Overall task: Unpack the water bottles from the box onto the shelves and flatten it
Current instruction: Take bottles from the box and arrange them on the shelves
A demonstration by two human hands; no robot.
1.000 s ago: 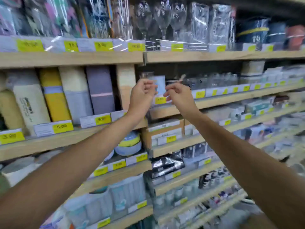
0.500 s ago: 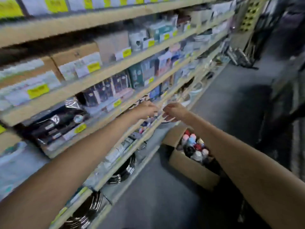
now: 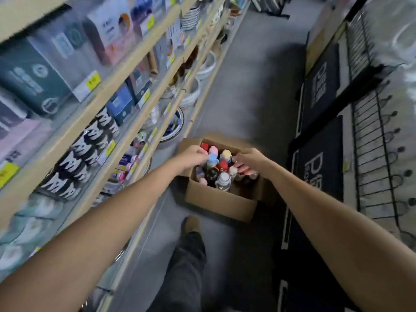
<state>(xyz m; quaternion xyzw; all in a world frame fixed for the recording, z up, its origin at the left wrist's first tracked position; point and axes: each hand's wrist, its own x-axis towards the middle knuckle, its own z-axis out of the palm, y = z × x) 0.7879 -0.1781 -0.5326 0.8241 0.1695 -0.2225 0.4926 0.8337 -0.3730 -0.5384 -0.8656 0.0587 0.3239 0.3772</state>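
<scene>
An open cardboard box (image 3: 220, 206) stands on the grey floor beside the shelving. It holds several upright water bottles with coloured caps: red (image 3: 204, 146), pink (image 3: 213, 150), blue (image 3: 212, 159) and white (image 3: 224, 177). My left hand (image 3: 193, 155) reaches into the box from the left, its loosely bent fingertips at the blue-capped bottle. Coming in from the right, my right hand (image 3: 248, 158) hangs over the box's far corner with its fingers pointing down over a pink cap (image 3: 244, 170). No bottle is lifted.
Wooden shelves (image 3: 126, 70) packed with boxed goods, mugs and bowls run along the left. Black doormats (image 3: 319, 172) and a wire rack (image 3: 378, 154) line the right side. My leg and shoe (image 3: 190, 224) stand just in front of the box. Grey aisle floor stretches beyond it.
Both hands have come down from the upper shelf to the box on the floor, and my view has swung downward with them. They now reach among the bottle caps.
</scene>
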